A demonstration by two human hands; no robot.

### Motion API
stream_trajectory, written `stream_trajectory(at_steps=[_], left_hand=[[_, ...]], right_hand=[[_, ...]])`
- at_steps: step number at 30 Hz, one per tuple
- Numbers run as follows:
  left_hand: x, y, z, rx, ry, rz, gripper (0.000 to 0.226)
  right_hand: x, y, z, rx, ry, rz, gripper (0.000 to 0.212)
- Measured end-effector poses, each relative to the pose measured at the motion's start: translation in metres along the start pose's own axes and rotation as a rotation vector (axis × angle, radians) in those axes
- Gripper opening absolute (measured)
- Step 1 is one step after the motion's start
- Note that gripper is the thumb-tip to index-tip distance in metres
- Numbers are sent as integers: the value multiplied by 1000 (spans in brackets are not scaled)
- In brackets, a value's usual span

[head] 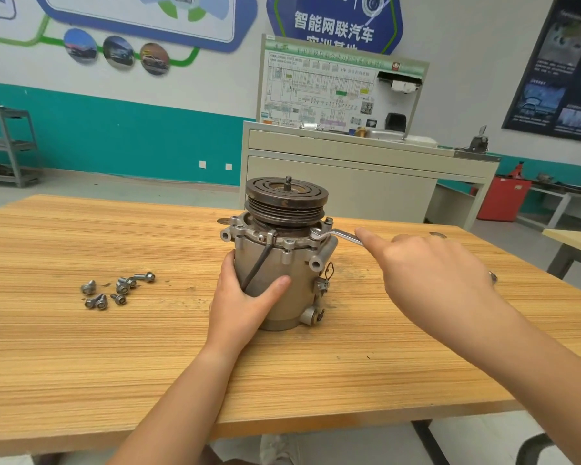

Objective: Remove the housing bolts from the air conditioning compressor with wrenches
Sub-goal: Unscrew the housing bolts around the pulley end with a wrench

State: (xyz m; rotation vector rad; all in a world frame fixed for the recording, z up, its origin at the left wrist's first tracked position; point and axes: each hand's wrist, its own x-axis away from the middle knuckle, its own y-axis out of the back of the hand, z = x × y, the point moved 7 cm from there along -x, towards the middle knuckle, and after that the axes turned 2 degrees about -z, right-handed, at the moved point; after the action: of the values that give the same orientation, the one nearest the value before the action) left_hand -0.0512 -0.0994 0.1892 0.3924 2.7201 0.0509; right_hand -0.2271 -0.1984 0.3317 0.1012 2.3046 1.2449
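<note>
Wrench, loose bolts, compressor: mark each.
wrench (342, 235), head view, on its bare shank.
loose bolts (116, 290), head view, middle of the pile.
compressor (296, 263), head view, on its housing wall.

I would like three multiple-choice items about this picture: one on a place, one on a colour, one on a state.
1. Where do the loose bolts lie?
A. on the table, left of the compressor
B. on top of the pulley
C. on the floor

2. What colour is the lower band of the wall?
A. red
B. teal
C. black

3. What is the left hand doing?
A. resting flat on the table
B. lifting a bolt
C. gripping the compressor body

Answers: 1 A, they sit on the table beside the compressor. 2 B, the band is teal. 3 C, its fingers wrap the body while the right hand holds the wrench.
</note>
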Motion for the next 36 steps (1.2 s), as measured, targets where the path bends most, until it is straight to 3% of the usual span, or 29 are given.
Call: stream_trajectory(at_steps=[8, 12, 18, 27, 33, 36], left_hand=[[-1, 0, 2, 4, 5, 2, 103], [-1, -1, 2, 11, 4, 6, 101], [-2, 0, 3, 1, 0, 1, 101], [-1, 1, 2, 13, 5, -7, 108], [-2, 2, 4, 6, -1, -17, 98], [-3, 1, 6, 0, -3, -15, 98]], right_hand=[[2, 6, 27, 111, 113, 57, 63], [-19, 18, 3, 159, 148, -27, 41], [-52, -2, -15, 169, 167, -75, 48], [-103, -46, 13, 45, 264, -214, 29], [-68, -33, -18, -362, 58, -426, 25], [-41, -36, -17, -330, 97, -362, 31]])
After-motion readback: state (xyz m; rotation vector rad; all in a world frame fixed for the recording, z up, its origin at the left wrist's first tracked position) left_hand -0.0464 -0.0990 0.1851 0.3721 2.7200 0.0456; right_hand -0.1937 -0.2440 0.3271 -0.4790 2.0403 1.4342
